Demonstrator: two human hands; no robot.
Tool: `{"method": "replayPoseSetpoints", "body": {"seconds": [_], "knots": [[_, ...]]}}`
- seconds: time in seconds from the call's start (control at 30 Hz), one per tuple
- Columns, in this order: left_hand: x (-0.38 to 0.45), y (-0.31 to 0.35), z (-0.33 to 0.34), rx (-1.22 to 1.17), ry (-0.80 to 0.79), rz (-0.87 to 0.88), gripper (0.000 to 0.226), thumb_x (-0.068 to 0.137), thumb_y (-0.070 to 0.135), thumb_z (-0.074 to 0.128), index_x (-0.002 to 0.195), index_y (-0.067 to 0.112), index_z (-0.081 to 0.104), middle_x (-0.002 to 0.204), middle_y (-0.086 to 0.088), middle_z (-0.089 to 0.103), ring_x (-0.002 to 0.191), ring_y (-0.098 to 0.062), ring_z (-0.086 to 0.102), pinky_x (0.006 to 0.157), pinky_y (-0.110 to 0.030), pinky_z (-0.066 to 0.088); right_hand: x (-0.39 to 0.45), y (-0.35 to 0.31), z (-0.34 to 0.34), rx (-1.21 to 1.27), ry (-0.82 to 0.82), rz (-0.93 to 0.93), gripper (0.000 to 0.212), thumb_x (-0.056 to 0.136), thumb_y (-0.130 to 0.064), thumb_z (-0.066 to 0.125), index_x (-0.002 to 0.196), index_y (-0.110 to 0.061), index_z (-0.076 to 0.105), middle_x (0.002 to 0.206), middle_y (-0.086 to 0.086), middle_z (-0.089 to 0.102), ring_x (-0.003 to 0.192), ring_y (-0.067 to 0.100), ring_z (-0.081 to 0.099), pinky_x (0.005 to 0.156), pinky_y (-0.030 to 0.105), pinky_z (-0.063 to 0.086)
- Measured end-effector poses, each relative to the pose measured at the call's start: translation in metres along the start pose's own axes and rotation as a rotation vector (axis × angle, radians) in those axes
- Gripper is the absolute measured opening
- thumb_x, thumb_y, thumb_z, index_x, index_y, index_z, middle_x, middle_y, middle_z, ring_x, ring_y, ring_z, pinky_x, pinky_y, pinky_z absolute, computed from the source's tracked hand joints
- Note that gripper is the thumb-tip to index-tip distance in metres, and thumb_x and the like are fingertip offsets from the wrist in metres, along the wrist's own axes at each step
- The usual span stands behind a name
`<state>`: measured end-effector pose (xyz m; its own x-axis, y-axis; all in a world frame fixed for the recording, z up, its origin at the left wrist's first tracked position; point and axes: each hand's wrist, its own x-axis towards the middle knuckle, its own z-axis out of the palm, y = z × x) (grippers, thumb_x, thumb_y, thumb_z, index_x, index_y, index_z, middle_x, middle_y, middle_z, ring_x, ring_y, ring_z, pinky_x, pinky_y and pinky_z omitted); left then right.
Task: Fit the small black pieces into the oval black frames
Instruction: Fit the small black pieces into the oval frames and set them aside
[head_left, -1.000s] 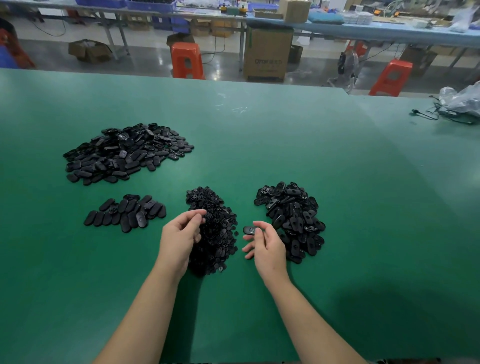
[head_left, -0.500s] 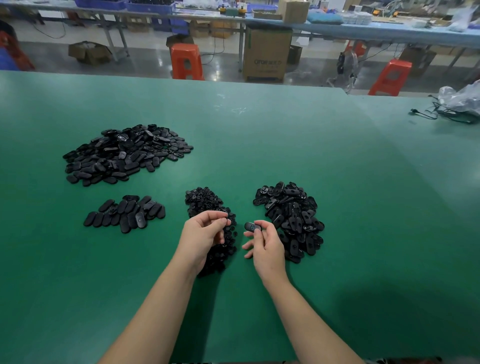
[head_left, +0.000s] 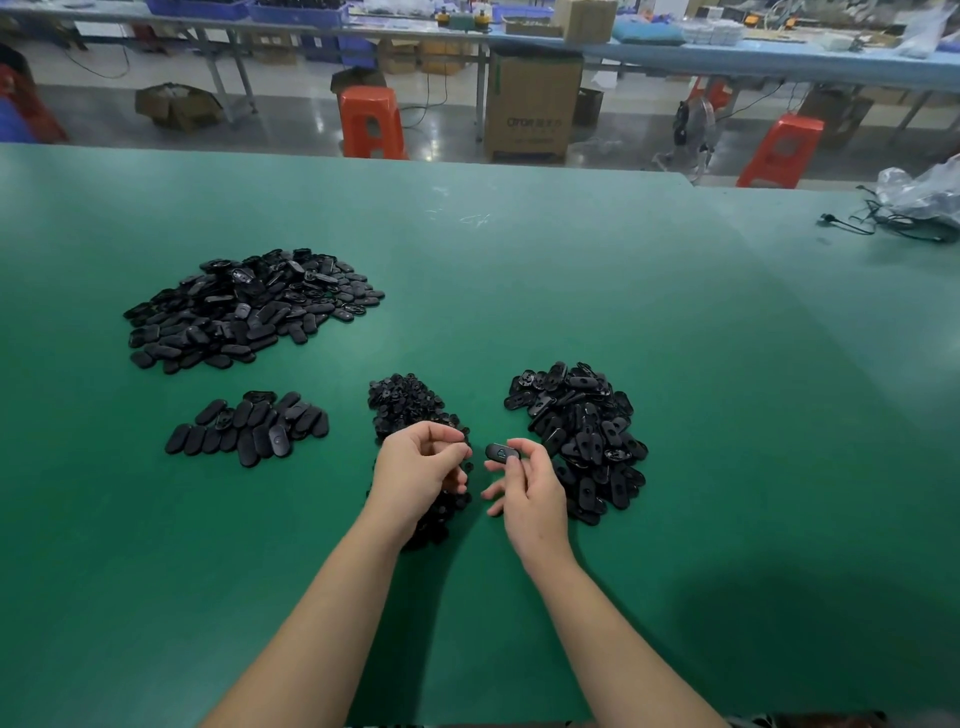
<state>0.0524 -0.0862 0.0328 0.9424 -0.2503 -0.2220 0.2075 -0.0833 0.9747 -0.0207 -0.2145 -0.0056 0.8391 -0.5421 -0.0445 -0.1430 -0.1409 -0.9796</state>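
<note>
Right hand (head_left: 530, 486) pinching oval frame (head_left: 502, 451)

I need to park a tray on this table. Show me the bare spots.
Bare green table right of the oval frame pile, and the far stretch beyond the big pile. Crowded: between the small-piece pile, both hands and the row.
</note>
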Motion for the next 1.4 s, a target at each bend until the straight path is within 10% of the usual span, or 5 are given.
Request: {"method": "replayPoseSetpoints", "body": {"seconds": [0.27, 0.43, 1.23, 1.4], "knots": [[-0.003, 0.005, 0.024, 0.431, -0.006, 0.125, 0.020, 0.091, 0.006, 0.064, 0.083, 0.024, 0.070, 0.066, 0.010, 0.072, 0.051, -0.009, 0.068, 0.050, -0.017, 0.050, 0.001, 0.004, 0.000, -0.067, 0.011, -0.021, 0.022, 0.106, -0.013, 0.044, 0.104, -0.032, 0.056, 0.096, -0.002, 0.071, 0.067, 0.016, 0.070, 0.061, 0.039, 0.061], [-0.007, 0.005, 0.039, 0.474, 0.018, 0.090, 0.013, 0.090, 0.008, 0.066, 0.086, 0.020, 0.068, 0.073, 0.004, 0.073, 0.054, -0.010, 0.069, 0.064, -0.031, 0.061, 0.003, 0.006, 0.001, -0.113, 0.028, -0.021, 0.017, 0.106, -0.017, 0.044, 0.111, -0.023, 0.060, 0.096, 0.000, 0.070, 0.083, 0.027, 0.068, 0.079, 0.056, 0.056], [0.001, 0.005, 0.036, 0.536, 0.056, 0.069, 0.018, 0.083, 0.023, 0.081, 0.098, 0.023, 0.071, 0.091, 0.008, 0.069, 0.085, -0.010, 0.064, 0.076, -0.023, 0.049, 0.001, 0.006, -0.001, 0.024, -0.001, 0.002, 0.031, 0.103, -0.011, 0.044, 0.095, -0.036, 0.061, 0.077, -0.008, 0.067, 0.060, 0.017, 0.064, 0.058, 0.046, 0.058], [0.002, 0.002, 0.028, 0.399, -0.020, 0.017, 0.008, 0.080, 0.016, 0.083, 0.081, 0.017, 0.076, 0.070, 0.003, 0.074, 0.061, -0.010, 0.065, 0.064, -0.031, 0.056, 0.001, 0.006, -0.002, 0.065, -0.014, 0.016, 0.027, 0.103, -0.011, 0.047, 0.094, -0.030, 0.064, 0.065, -0.003, 0.061, 0.055, 0.018, 0.058, 0.055, 0.040, 0.053]]}}
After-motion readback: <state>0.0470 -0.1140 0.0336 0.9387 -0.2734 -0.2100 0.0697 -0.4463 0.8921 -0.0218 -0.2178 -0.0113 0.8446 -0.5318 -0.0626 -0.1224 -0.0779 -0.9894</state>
